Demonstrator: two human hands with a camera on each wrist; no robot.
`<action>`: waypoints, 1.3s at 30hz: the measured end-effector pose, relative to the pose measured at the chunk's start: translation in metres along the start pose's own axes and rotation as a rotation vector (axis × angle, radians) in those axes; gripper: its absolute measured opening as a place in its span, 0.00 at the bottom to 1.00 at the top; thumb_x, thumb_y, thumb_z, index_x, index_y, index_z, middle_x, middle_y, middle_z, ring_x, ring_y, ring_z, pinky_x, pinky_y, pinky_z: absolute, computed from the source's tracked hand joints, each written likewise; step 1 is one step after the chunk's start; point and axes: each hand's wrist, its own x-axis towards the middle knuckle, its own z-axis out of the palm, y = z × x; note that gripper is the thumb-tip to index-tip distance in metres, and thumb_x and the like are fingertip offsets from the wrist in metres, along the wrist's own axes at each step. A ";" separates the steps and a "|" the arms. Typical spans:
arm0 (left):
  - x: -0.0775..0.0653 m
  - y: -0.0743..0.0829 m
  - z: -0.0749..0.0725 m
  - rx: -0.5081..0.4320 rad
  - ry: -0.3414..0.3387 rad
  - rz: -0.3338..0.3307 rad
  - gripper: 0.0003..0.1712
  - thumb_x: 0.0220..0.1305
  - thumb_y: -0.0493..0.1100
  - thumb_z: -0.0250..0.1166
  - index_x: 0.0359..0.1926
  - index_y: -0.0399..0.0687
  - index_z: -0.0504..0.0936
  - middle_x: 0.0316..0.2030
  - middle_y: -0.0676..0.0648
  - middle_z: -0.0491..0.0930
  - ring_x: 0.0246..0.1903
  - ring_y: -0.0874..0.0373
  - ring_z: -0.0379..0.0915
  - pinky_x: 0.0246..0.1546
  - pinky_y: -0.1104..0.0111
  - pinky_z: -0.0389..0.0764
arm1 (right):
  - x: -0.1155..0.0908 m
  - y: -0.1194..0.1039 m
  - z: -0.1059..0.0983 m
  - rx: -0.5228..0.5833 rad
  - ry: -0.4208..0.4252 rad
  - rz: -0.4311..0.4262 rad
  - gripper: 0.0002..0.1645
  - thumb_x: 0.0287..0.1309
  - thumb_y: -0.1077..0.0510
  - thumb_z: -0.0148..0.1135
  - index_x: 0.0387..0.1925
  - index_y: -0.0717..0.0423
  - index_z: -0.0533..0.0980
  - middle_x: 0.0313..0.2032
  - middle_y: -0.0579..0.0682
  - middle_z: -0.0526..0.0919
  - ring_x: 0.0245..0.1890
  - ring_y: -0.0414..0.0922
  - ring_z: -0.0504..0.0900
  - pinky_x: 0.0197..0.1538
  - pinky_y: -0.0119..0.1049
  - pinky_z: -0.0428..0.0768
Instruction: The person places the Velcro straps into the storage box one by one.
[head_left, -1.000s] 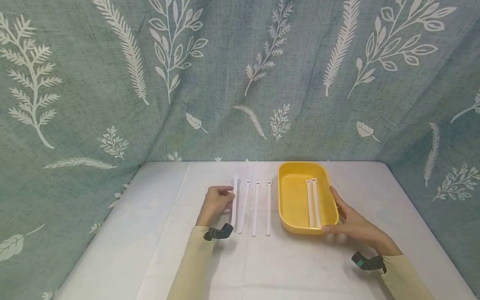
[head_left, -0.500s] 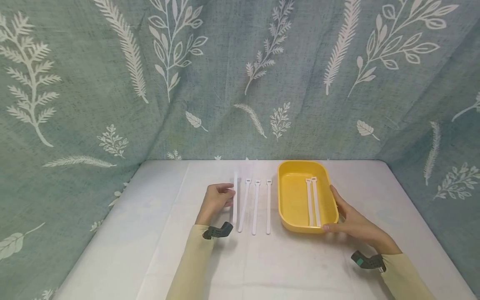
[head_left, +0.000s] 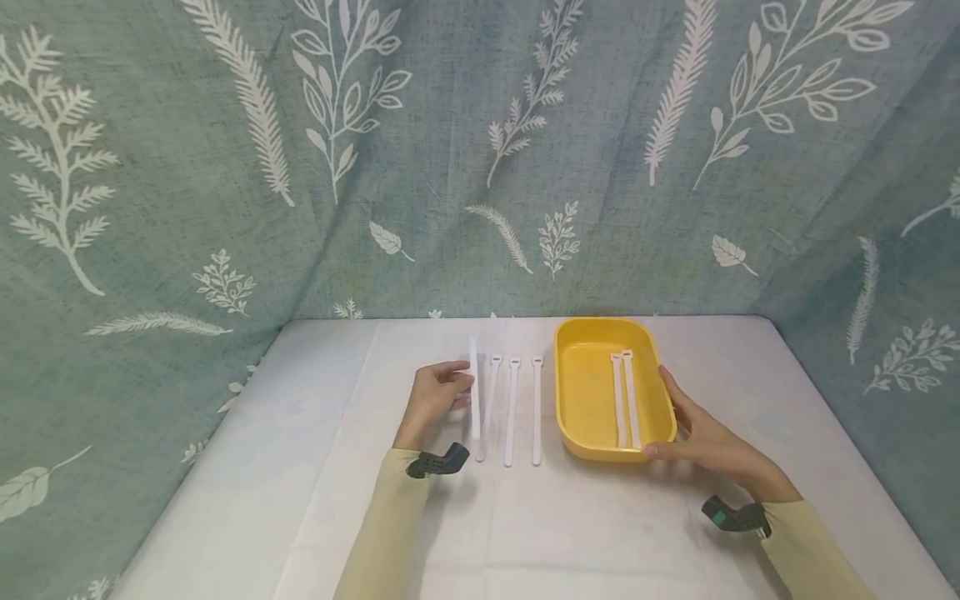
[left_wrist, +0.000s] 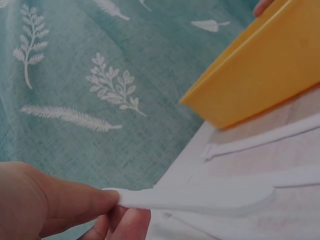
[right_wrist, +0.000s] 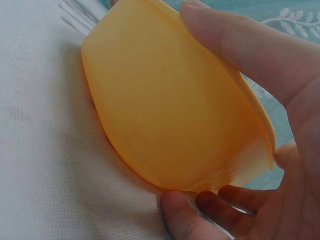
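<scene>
My left hand pinches a white strap-like cable tie between thumb and fingers, up off the cloth. In the left wrist view the cable tie points away from the fingertips, side-on. Three more white cable ties, each with a slotted head, lie side by side on the table; the rightmost cable tie is nearest the yellow tray. Two cable ties lie together inside that tray. My right hand grips the tray's near right corner, thumb on the rim and fingers around the outer wall.
A white cloth covers the table. Behind it and along the sides hangs a green-blue curtain with white leaf prints. Each wrist wears a dark camera mount, such as the left mount.
The left hand has raised its cable tie off the cloth and shifted it slightly right, towards the other ties. The right hand stays on the tray.
</scene>
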 end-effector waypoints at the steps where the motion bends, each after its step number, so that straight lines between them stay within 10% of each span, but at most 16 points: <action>1: 0.000 0.001 0.001 -0.014 -0.003 0.000 0.20 0.68 0.35 0.67 0.60 0.39 0.83 0.48 0.36 0.85 0.41 0.54 0.87 0.44 0.63 0.91 | 0.000 -0.001 0.000 0.000 0.000 -0.001 0.79 0.52 0.46 0.79 0.82 0.35 0.25 0.84 0.55 0.33 0.81 0.72 0.37 0.71 0.82 0.46; 39: -0.031 0.049 0.033 -0.188 -0.103 0.067 0.18 0.68 0.38 0.69 0.58 0.43 0.85 0.49 0.39 0.86 0.44 0.55 0.86 0.44 0.66 0.90 | 0.003 -0.002 0.000 0.029 -0.014 0.005 0.81 0.51 0.47 0.79 0.82 0.36 0.24 0.84 0.56 0.32 0.81 0.72 0.38 0.70 0.83 0.46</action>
